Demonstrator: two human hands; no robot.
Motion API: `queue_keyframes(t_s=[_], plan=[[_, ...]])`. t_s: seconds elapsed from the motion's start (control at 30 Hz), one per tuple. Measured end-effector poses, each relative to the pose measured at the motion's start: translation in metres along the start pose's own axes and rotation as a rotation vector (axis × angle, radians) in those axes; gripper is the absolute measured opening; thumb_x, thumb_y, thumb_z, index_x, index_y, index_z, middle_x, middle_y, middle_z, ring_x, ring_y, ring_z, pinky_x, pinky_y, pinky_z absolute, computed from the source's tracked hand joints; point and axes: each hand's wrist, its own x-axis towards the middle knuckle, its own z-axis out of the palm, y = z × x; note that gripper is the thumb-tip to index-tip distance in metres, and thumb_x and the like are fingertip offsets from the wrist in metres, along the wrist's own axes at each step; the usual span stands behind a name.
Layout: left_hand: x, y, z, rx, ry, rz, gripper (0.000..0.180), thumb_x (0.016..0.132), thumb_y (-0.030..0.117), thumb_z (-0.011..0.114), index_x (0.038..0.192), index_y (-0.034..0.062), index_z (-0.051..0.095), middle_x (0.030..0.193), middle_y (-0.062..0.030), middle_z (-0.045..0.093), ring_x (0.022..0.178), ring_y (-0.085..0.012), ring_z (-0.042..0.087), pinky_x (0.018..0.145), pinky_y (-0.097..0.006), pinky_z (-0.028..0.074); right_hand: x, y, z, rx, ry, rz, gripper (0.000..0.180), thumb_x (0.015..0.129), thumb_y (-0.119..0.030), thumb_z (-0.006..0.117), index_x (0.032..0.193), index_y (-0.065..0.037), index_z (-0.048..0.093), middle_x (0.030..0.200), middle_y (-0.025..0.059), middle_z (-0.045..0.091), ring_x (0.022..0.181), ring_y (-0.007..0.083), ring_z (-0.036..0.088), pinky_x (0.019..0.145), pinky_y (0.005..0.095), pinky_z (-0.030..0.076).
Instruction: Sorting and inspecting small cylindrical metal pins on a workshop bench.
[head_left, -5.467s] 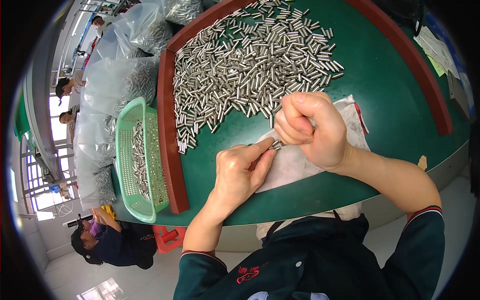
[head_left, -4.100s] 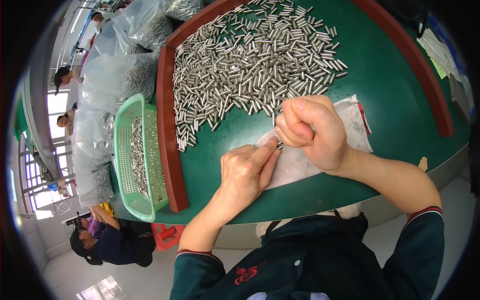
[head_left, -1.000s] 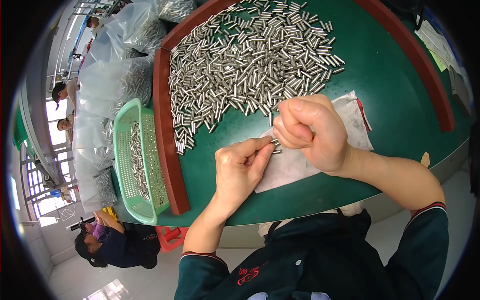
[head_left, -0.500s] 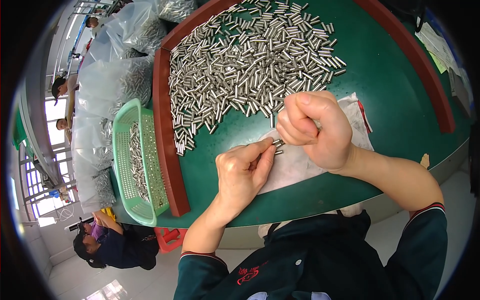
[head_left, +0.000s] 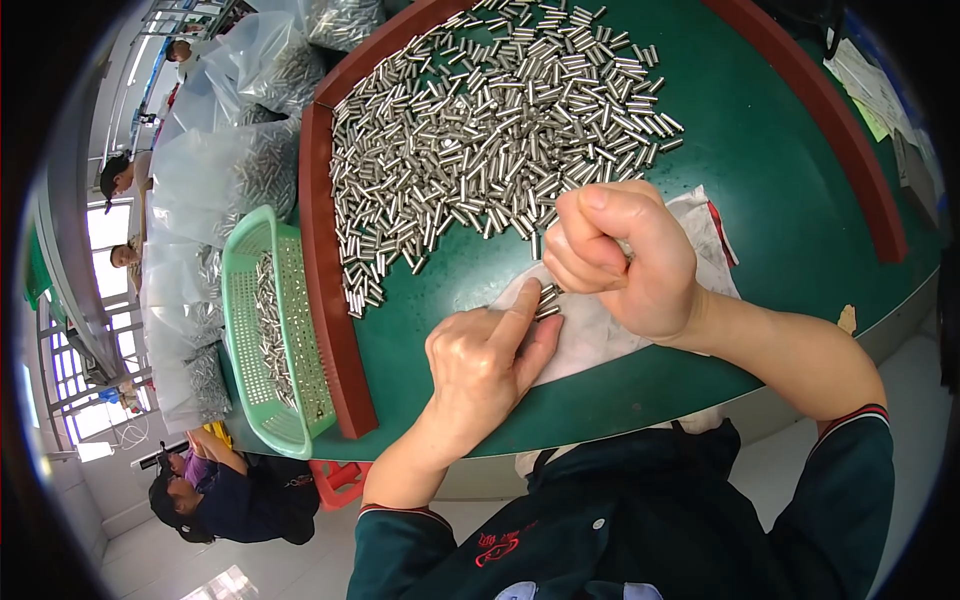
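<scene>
A big heap of small silver metal pins (head_left: 500, 130) covers the green table (head_left: 790, 200). A white cloth (head_left: 620, 320) lies near the table's front edge. My left hand (head_left: 490, 365) rests on the cloth, its thumb and forefinger pinching a few pins (head_left: 547, 300). My right hand (head_left: 625, 260) is curled into a fist just above them, closed on a bundle of pins that barely shows between the fingers.
A red-brown raised rim (head_left: 325, 290) borders the table. A light green perforated basket (head_left: 265, 330) with pins sits left of it. Clear plastic bags of pins (head_left: 235, 180) pile up beyond. Papers (head_left: 880, 90) lie at far right. Other people sit at lower left (head_left: 220, 490).
My left hand has shifted slightly and its forefinger now stretches out over the pins on the cloth. My right fist stays in the same spot, turning a little.
</scene>
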Motion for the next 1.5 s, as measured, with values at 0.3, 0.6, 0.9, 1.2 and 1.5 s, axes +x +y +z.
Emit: queue_keyframes(t_s=[0.3,0.6,0.9,1.2,1.5], plan=[[0.0,0.003,-0.001,0.144,-0.001,0.085,0.023,0.069,0.011,0.067,0.089,0.0005,0.063,0.046,-0.0008,0.044,0.039,-0.0158,0.044,0.041,-0.028,0.035,0.001,0.0,0.002,-0.054,0.026,-0.011,0.036,0.084,-0.018,0.031,0.049,-0.011,0.027,0.041,-0.0035,0.024,0.038,0.0069,0.018,0.039,0.0237,0.016],[-0.002,0.0,0.001,0.157,-0.004,0.092,0.024,0.069,0.011,0.067,0.089,-0.0004,0.062,0.046,-0.0005,0.044,0.039,-0.0144,0.044,0.04,-0.027,0.033,0.0,0.003,0.006,-0.088,0.056,-0.02,0.036,0.084,-0.019,0.032,0.049,-0.01,0.027,0.042,-0.0031,0.024,0.039,0.007,0.02,0.039,0.0235,0.017],[0.001,-0.001,0.001,0.134,-0.008,0.131,0.023,0.069,0.01,0.067,0.088,-0.001,0.062,0.045,-0.001,0.045,0.04,-0.0146,0.044,0.04,-0.027,0.034,-0.008,0.009,0.01,-0.269,0.002,-0.081,0.032,0.081,-0.019,0.039,0.054,-0.004,0.029,0.051,0.0002,0.03,0.048,0.0073,0.026,0.042,0.0252,0.023],[0.002,0.002,-0.005,0.125,-0.041,0.073,0.024,0.069,0.013,0.068,0.088,0.0004,0.062,0.046,-0.0032,0.047,0.04,-0.0179,0.047,0.041,-0.029,0.037,-0.007,0.001,0.007,-0.121,0.013,-0.075,0.029,0.08,-0.012,0.036,0.052,-0.007,0.03,0.05,-0.0035,0.03,0.045,0.0035,0.022,0.04,0.0213,0.019],[0.006,0.007,-0.013,0.005,-0.114,-0.079,0.028,0.067,0.016,0.069,0.089,0.0018,0.06,0.046,-0.0041,0.047,0.04,-0.0207,0.048,0.042,-0.031,0.039,-0.004,0.002,0.005,-0.072,0.014,-0.035,0.029,0.079,-0.011,0.036,0.051,-0.006,0.031,0.049,-0.0019,0.03,0.044,0.0038,0.022,0.04,0.0214,0.019]])
